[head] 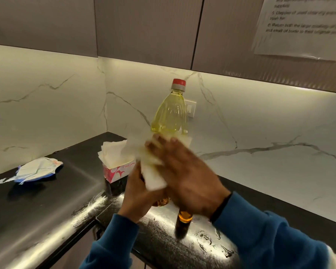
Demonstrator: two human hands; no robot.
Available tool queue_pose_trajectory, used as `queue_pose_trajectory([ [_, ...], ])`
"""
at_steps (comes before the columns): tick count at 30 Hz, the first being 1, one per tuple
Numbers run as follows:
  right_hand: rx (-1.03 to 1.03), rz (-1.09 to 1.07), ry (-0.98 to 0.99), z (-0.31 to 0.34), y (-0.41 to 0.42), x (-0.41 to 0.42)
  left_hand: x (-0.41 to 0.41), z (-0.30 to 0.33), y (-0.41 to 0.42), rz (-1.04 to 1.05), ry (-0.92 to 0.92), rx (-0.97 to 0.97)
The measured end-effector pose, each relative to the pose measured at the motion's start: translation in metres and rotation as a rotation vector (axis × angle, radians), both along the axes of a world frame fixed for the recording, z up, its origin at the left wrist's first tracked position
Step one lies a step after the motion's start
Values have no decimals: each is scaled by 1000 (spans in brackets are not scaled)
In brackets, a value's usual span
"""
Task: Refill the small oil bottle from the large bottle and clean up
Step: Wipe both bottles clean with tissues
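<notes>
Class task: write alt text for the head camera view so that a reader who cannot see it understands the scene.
A person's left hand grips a large clear plastic bottle of yellow oil with a red cap while the right hand wipes it with a white paper tissue, above a black countertop with a pink tissue box.

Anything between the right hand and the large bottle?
Yes: a white tissue lies between the right hand and the large bottle, pressed against its lower body. The left hand grips the bottle lower down, directly.
</notes>
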State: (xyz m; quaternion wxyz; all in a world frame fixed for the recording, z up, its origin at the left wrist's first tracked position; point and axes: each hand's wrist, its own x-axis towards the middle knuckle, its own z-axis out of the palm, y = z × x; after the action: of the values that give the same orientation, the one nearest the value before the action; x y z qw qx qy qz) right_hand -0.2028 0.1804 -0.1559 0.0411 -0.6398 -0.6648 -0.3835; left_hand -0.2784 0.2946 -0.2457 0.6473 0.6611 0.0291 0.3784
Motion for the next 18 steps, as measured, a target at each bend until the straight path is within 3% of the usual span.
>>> queue_pose_trajectory([
  [1,87,-33,30,13,1,7,4,8,8,157,75,155],
  [4,318,-99,215,35,5,14,0,5,27,45,3,115],
  [5,338,-98,239,32,7,11,-1,5,30,56,-19,182],
  [7,224,-32,187,9,7,0,11,1,11,131,-4,204],
  [10,-18,90,151,-22,1,-11,15,8,2,192,128,-27],
  [11,-24,88,157,-23,-1,-10,11,7,3,154,115,17],
  [13,59,30,190,-11,3,-5,8,1,17,157,56,149],
  [16,305,-27,374,23,16,0,4,-3,17,4,3,46],
  [18,437,-43,526,35,21,-1,8,-4,6,5,-9,106],
])
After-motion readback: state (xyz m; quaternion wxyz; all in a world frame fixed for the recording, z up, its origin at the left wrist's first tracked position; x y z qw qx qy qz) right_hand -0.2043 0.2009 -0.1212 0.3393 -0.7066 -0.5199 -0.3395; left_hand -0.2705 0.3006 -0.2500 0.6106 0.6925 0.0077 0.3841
